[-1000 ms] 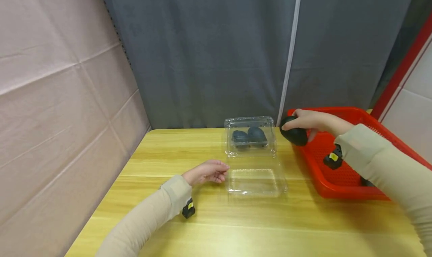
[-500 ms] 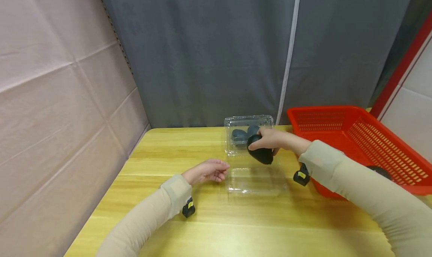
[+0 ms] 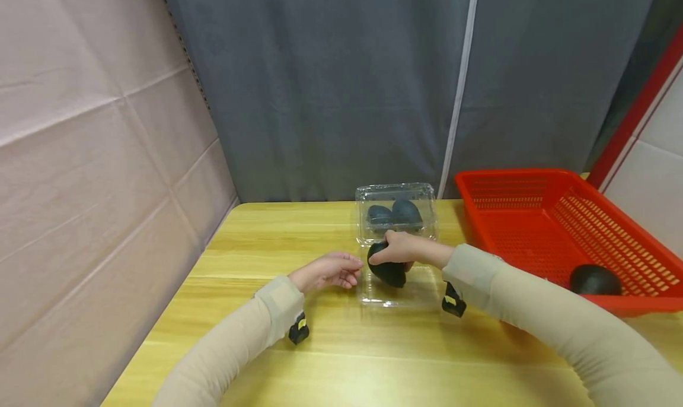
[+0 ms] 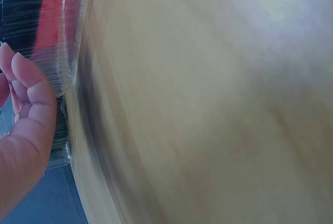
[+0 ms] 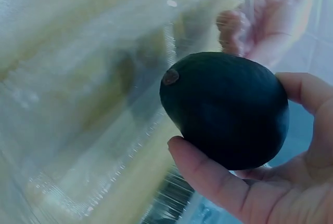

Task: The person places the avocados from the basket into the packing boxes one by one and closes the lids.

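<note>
A clear plastic clamshell box (image 3: pixel 427 294) lies opened out on the table, one half behind the other. Two dark avocados (image 3: pixel 407 212) sit in its far half. Over the near half, my right hand (image 3: pixel 402 248) grips another dark green avocado (image 5: pixel 223 112) between thumb and fingers, its stem end showing in the right wrist view. Whether this avocado touches the plastic, I cannot tell. At the box's left edge, my left hand (image 3: pixel 331 272) pinches the rim with bent fingers; the left wrist view shows its fingertips (image 4: pixel 26 70) against the plastic.
A red slotted basket (image 3: pixel 496 217) stands on the right of the wooden table (image 3: pixel 299 371), with one avocado (image 3: pixel 594 280) in its near right corner. A grey curtain (image 3: pixel 320 98) hangs behind, and a pale cloth wall (image 3: pixel 96 187) borders the left.
My right hand has carried the avocado left from above the basket's rim to over the near half of the box. My left hand stays at the box's left edge.
</note>
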Demonstrator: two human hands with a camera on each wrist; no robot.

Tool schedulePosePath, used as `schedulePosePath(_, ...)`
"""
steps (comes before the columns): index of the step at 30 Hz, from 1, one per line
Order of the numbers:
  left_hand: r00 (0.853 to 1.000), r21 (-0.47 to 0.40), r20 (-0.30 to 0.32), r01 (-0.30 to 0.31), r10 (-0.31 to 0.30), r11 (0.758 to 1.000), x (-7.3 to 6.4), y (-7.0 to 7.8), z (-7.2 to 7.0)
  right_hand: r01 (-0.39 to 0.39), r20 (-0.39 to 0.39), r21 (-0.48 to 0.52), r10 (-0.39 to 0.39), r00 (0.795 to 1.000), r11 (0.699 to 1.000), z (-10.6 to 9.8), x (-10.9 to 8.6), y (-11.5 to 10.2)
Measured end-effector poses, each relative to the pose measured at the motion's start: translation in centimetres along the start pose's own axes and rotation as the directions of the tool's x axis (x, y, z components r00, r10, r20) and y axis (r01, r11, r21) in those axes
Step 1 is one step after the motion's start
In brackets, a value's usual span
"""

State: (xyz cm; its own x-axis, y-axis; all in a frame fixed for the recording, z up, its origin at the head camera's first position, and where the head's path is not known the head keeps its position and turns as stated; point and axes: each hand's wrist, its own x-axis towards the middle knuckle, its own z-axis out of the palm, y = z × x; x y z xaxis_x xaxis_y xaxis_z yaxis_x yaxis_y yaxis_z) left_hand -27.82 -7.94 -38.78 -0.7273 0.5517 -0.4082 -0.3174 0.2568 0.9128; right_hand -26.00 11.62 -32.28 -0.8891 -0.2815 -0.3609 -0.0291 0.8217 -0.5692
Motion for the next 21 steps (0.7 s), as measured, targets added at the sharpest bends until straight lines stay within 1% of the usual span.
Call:
schedulePosePath(3, 1.000, 0.001, 0.004, 0.005, -0.005, 1.000, 0.0, 0.1, 0.0, -0.008, -0.002, 0.003, 0.008, 1.000, 1.000, 0.7, 0.0, 0.0)
schedulePosePath(6, 1.000, -0.010, 0.007, 0.012, -0.012, 1.000, -0.1, 0.2, 0.0, -0.016, 0.015, 0.017, 0.015, 1.000, 1.000, 1.3, 0.1, 0.0)
schedulePosePath(15, 1.000, -0.036, -0.011, 0.028, -0.029, 0.999, -0.1, 0.2, 0.0, -0.029, 0.042, 0.009, 0.028, 0.999, 1.000, 2.8, 0.6, 0.4)
schedulePosePath(21, 0.999, -0.032, -0.024, 0.033, -0.034, 0.999, 0.0, 0.2, 0.1, -0.037, 0.031, 0.017, 0.037, 0.999, 0.999, 3.3, 0.8, 0.6)
